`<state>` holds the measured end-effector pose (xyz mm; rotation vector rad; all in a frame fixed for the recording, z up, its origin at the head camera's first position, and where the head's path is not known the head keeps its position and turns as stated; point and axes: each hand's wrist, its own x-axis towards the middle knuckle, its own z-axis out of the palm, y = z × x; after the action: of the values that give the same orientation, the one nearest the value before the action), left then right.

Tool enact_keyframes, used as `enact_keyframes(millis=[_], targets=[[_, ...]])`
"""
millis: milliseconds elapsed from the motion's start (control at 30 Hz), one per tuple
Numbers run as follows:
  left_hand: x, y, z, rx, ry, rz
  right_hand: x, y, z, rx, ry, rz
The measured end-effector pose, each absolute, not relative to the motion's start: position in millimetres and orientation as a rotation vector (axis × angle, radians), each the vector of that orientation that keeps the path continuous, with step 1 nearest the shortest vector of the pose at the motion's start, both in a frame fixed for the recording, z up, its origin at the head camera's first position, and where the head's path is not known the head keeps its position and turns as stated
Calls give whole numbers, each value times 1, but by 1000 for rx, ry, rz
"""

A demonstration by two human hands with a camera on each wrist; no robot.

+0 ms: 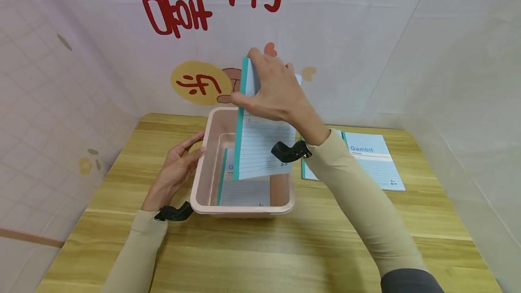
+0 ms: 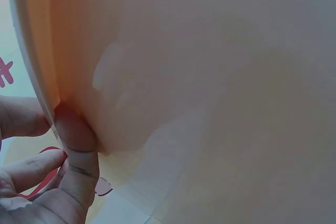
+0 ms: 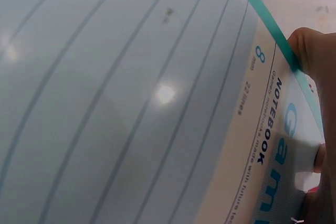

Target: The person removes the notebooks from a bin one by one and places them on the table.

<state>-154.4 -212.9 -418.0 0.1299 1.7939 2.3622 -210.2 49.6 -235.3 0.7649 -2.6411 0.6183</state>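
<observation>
A pale pink plastic bin [image 1: 244, 210] stands on the table, and my left hand [image 1: 179, 166] holds its left side. In the left wrist view, the thumb and fingers [image 2: 79, 166] pinch the bin's rim from both sides. Over the bin, my right hand [image 1: 277, 89] grips a light blue notebook [image 1: 260, 148] by its upper part, the teal spine facing left. Its lower edge hangs over the bin's opening. "Gambit" and "NOTEBOOK" are printed on its lined cover [image 3: 131, 103] in the right wrist view. Another such notebook [image 1: 244, 193] lies flat inside the bin, partly hidden.
Right of the bin, a notebook [image 1: 368, 162] lies on the wooden table [image 1: 252, 252], with a second notebook [image 1: 310, 173] beside it, mostly covered by the right forearm. A white printed cloth [image 1: 346, 49] hangs behind the table, and pale sheets rise along both sides.
</observation>
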Motion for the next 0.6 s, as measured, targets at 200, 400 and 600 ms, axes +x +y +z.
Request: enact_keyframes(millis=[200,400,600], targets=[[-155,-213,-419,131,1791,2367,-216,80,-237,694,-2689,589],[-156,-213,-420,130,1792,2365,-221,117,-244,624,-2710,565],[-156,-213,-420,139,1785,2373,-225,156,-254,556,-2746,532]])
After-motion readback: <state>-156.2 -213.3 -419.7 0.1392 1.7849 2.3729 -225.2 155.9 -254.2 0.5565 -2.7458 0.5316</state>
